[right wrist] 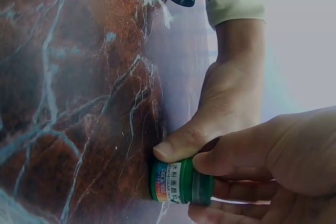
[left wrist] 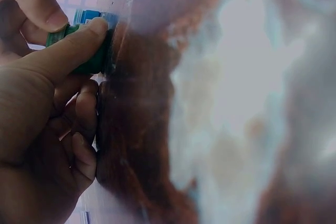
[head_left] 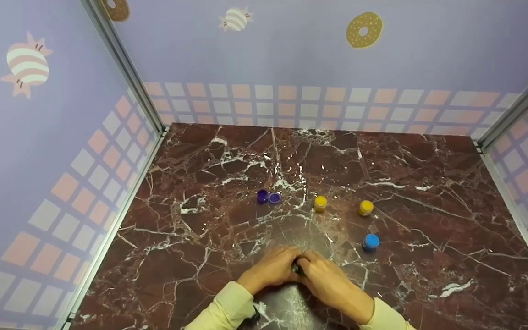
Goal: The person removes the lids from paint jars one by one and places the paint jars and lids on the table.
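Both hands meet around a small green paint jar (right wrist: 170, 182) low at the front middle of the table. The left hand (head_left: 277, 266) holds the jar's body, its thumb across the printed label. My right hand (head_left: 330, 279) pinches the ribbed green lid (right wrist: 201, 187) between thumb and fingers. The lid sits on the jar. From the head view the fingers hide most of the jar, and only a dark bit shows. In the left wrist view the green jar (left wrist: 90, 62) stands upright at the table surface.
Beyond the hands stand an uncapped purple jar (head_left: 262, 197) and, beside it, a purple lid (head_left: 274, 198). Two yellow jars (head_left: 320, 204) (head_left: 365, 208) and a blue jar (head_left: 371, 242) stand to the right. Patterned walls (head_left: 264, 55) enclose the marbled table (head_left: 420, 256).
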`<state>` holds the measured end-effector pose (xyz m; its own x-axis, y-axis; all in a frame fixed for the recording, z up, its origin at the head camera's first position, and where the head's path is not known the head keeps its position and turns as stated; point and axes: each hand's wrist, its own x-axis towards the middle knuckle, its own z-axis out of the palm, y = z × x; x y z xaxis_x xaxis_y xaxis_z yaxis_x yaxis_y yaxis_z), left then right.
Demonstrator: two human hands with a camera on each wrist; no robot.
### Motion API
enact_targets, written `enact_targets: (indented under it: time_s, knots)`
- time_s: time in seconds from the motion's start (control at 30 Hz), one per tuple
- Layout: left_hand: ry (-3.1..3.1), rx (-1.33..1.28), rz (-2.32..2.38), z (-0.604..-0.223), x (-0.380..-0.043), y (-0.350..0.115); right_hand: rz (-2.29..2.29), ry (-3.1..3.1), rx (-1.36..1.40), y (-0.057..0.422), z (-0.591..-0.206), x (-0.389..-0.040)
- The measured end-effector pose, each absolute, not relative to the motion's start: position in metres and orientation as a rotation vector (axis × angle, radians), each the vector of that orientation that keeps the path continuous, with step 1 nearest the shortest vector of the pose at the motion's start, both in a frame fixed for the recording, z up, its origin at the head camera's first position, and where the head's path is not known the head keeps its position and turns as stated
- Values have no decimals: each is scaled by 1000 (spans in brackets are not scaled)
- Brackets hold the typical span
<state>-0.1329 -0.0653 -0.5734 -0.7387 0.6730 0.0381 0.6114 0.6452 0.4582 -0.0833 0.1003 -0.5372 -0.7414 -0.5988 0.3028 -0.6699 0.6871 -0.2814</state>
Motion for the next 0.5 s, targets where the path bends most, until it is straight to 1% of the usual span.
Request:
enact_targets:
  time_s: [0.3,0.5]
  knots:
    - [2737,1070,642,-572,-132,-65,529,-2709,996,102,-538,-82]
    - [2733,1070,683,-572,-132,-65,536,-2756,1095,102,-533,-86]
